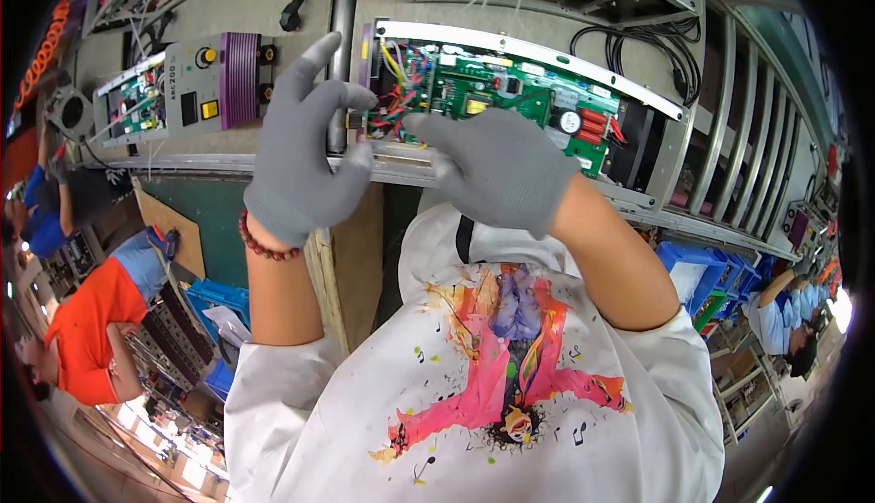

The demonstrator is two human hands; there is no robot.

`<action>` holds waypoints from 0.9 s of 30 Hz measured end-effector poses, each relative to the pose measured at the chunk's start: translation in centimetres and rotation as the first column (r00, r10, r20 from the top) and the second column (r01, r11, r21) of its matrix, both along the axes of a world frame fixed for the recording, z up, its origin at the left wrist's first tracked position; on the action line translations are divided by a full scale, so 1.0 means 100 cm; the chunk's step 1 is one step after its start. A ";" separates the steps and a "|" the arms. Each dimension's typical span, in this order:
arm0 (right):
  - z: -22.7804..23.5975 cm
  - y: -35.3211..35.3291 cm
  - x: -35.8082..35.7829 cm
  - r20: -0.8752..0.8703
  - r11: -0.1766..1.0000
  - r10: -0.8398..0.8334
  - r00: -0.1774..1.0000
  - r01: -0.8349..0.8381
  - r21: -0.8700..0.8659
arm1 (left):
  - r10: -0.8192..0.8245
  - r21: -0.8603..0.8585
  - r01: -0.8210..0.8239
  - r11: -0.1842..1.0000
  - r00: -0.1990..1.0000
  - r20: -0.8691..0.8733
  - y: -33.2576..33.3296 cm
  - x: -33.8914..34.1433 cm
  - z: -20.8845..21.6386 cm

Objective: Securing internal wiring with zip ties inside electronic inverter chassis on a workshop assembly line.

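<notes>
In front of me an opened metal chassis [565,52] holds a green circuit board [497,84], with a bundle of coloured wires [401,93] at its left end. My left hand [305,152], in a grey glove, is at that end beside the front panel. Its fingers are apart and I see nothing in them. My right hand [506,166], also gloved, reaches over the near edge of the chassis. Its forefinger points at the wires while the thumb stays apart from it; whether the fingertip touches a wire I cannot make out.
Left on the bench is another unit with a purple ribbed front [241,79]. A metal bar [341,47] crosses the bench beside my left hand. Coiled black cable [647,56] lies behind the chassis; a metal rack [743,120] stands right. A person in orange [96,330] is at left.
</notes>
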State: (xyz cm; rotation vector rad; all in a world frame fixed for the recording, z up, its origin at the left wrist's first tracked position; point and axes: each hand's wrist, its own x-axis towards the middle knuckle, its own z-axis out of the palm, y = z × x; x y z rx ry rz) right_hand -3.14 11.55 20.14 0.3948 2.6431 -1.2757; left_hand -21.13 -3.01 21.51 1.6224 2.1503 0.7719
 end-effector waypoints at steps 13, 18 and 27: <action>0.031 0.013 0.032 -0.144 0.957 -0.272 0.952 0.252 -0.141 | -0.068 0.124 0.055 0.991 0.993 0.097 0.007 -0.004 -0.013; 0.013 0.008 0.040 -0.198 0.907 -0.403 0.894 0.418 0.042 | -0.106 -0.094 0.085 0.992 0.961 -0.257 0.018 -0.005 -0.002; 0.014 -0.014 0.013 -0.031 0.906 -0.258 0.966 0.253 0.340 | -0.282 -0.142 0.259 0.955 0.943 -0.176 0.024 -0.021 -0.010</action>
